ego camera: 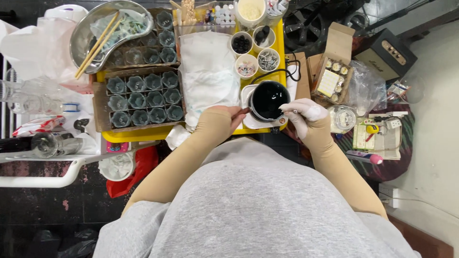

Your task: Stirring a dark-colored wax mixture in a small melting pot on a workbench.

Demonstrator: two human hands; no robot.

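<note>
Left grip (233, 114) clenched round the handle of a small round black metal pot (267, 100) of dark liquid on the yellow tray (282, 57), likely steadying it. Right grip (301, 112), white-gloved, pinched something thin at the pot's rim; I couldn't make out what. Handle mostly hidden.

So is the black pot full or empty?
Not empty: the pot stands upright, dark shiny liquid filling much of it. The left hand holds its handle.
</note>
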